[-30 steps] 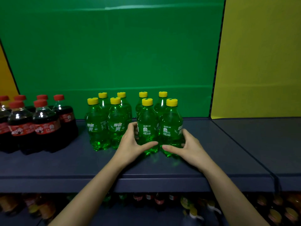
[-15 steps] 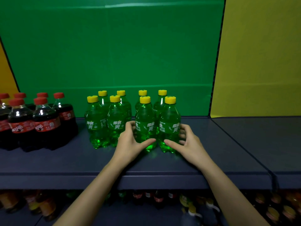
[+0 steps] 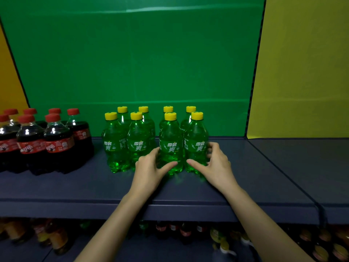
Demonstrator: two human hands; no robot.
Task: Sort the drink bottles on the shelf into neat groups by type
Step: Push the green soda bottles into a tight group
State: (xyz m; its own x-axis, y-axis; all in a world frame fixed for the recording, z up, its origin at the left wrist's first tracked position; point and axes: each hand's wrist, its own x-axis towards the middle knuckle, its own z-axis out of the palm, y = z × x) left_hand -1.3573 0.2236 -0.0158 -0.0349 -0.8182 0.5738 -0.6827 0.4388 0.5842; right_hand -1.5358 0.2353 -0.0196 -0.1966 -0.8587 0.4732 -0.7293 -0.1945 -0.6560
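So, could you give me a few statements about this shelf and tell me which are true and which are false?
1. The green bottles have yellow caps. True.
2. The cola bottles stand to the right of the green ones. False: they stand to the left.
3. Both hands cup the right-hand cluster of green bottles. True: the left hand and right hand are on either side.
4. One green bottle lies on its side. False: all stand upright.
5. Nothing is stored under this shelf. False: more bottles stand below.

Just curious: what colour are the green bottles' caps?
Yellow caps on the green bottles, best in the head view.
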